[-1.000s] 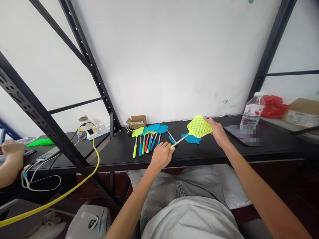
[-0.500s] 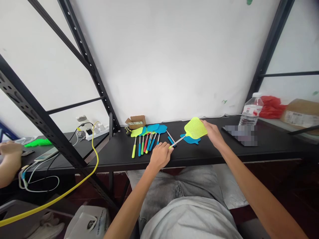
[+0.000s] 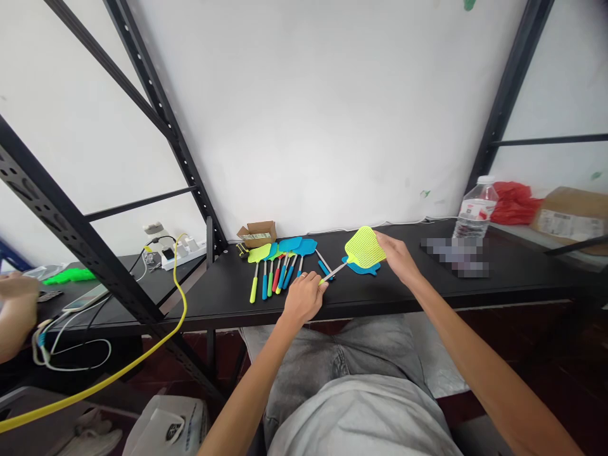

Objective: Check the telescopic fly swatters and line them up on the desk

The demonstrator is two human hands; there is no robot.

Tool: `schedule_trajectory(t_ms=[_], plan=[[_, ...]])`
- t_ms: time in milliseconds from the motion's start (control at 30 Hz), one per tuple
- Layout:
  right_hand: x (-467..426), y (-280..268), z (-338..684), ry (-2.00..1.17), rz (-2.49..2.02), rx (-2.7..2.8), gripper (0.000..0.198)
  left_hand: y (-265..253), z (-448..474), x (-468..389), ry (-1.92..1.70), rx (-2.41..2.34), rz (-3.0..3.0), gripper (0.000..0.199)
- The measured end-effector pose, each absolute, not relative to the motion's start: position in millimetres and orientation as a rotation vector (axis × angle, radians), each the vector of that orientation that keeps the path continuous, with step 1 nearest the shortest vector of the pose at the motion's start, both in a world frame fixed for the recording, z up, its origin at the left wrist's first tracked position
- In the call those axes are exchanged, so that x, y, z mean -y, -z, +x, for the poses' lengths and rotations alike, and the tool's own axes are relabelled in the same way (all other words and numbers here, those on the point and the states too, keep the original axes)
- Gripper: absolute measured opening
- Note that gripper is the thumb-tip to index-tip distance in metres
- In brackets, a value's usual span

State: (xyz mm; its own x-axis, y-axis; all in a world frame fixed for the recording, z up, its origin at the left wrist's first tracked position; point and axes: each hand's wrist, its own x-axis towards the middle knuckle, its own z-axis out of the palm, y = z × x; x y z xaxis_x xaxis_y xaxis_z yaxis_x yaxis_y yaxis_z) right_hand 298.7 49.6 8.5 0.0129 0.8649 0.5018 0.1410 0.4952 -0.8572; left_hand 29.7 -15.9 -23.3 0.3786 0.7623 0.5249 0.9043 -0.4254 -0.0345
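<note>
**Yellow-green fly swatter (image 3: 365,247) held to the right of the row of fly swatters (image 3: 290,244)**

Far left of the row, a co-worker's hand (image 3: 18,288) shows at the neighbouring desk. Nearer the row on that side is a white power strip (image 3: 185,258) with plugs in it. Below and left of the row stands a printed white container (image 3: 156,421); its contents cannot be made out. Just behind the row's left end sits a small cardboard box (image 3: 261,241), flaps open, its inside too small to read.

Just right of the row, the left hand (image 3: 304,296) is closed around the held swatter's handle. Also right of the row are a blue-handled metal rod (image 3: 326,271) and a blue swatter head (image 3: 363,270), partly covered by the yellow-green one. Farther right, the right hand (image 3: 396,254) touches the held head's edge, fingers extended; whether it pinches cannot be told.

Well right of the row stand a clear, capped plastic bottle (image 3: 475,212), its fill level unclear, then a red plastic bag (image 3: 515,202) and a brown carton (image 3: 574,218) with hidden contents.

Compared with a second ago, the yellow-green head is closer to the row and the right hand has moved with it; the row is unchanged.
</note>
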Motion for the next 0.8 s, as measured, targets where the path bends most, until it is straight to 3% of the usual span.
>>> schedule_trajectory(t_ms=[500,800], plan=[[-53.4,1.5,290.2,-0.860,-0.936,1.408,0.068,22.3,28.6,15.7,0.632,1.469,-2.335,0.029],[-56.4,6.0,288.9,-0.831,-0.973,1.448,0.059,20.7,28.6,15.6,0.626,1.476,-2.342,0.029]])
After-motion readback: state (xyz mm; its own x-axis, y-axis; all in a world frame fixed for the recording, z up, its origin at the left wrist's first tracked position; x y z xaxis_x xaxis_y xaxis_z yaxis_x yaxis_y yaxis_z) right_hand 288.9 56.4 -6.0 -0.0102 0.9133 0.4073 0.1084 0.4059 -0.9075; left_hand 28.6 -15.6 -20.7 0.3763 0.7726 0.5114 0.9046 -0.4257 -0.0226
